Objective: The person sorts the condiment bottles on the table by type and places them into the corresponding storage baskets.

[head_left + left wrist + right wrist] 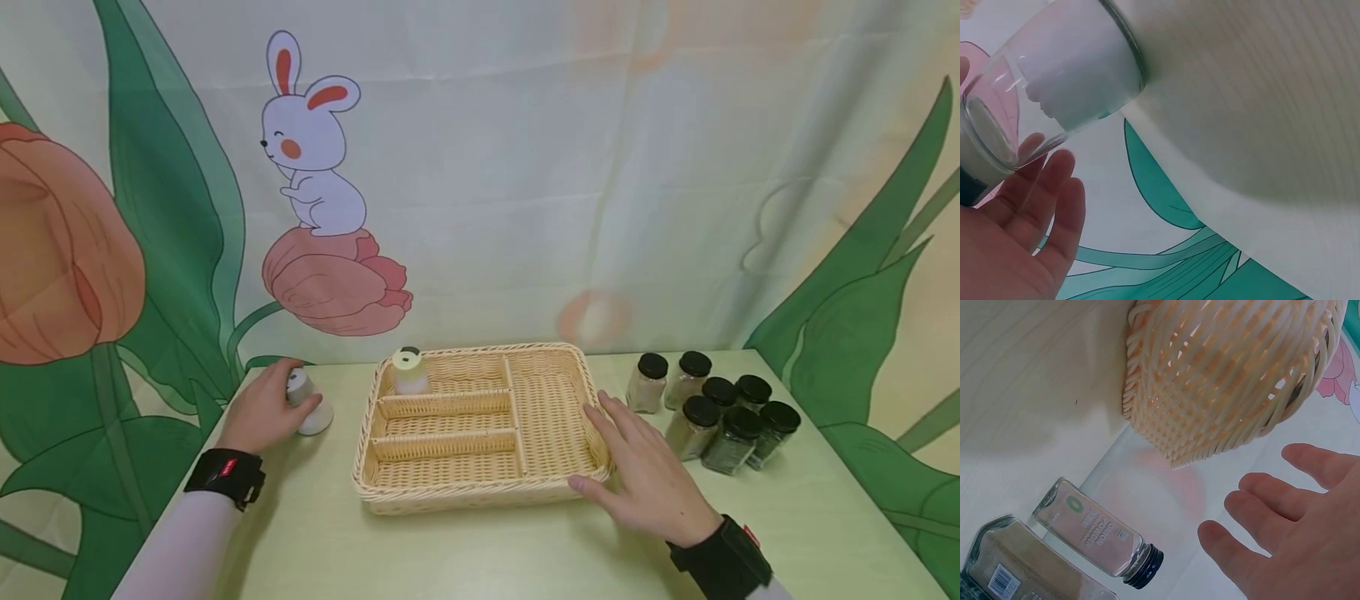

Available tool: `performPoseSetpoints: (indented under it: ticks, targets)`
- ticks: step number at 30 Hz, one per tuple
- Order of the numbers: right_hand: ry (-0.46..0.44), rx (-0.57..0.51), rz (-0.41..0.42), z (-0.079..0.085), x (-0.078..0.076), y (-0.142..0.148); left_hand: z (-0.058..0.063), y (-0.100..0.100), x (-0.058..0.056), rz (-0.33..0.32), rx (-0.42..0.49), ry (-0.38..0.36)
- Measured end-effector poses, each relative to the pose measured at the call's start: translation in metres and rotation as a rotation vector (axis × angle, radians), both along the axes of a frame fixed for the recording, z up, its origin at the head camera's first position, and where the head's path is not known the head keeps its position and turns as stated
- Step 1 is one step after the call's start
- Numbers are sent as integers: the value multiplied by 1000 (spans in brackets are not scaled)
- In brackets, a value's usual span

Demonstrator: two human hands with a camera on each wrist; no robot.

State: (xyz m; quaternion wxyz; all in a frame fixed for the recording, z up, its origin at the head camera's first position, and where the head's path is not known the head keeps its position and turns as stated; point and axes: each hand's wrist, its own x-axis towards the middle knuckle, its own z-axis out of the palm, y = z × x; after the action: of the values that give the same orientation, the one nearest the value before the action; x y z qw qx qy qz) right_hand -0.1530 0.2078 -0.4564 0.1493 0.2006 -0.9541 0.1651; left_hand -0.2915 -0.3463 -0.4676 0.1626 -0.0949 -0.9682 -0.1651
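One pale worktop (300, 542), flowery bunny cloth (487, 167) behind | our left hand (258, 408): fingers pinching a clear jar (318, 420), left of the basket (551, 417) | our right hand (648, 483): fingers spread beside the basket, near seven black-topped jars (702, 412)

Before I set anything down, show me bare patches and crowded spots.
Bare: the table in front of the basket; the basket's right compartment and two nearer left ones. Crowded: back right, where seven jars cluster past the right hand.
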Motion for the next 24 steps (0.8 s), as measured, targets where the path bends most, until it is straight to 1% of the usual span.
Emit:
performPoseSetpoints:
  ticks: [5, 14, 24]
  targets:
    - [18, -1, 7, 1, 0, -1, 2, -1, 1, 4, -3, -31]
    - [-2, -7, 2, 2, 1, -1, 5, -1, 3, 5, 2, -65]
    - [6, -7, 2, 2, 2, -1, 5, -1, 5, -13, -1, -46]
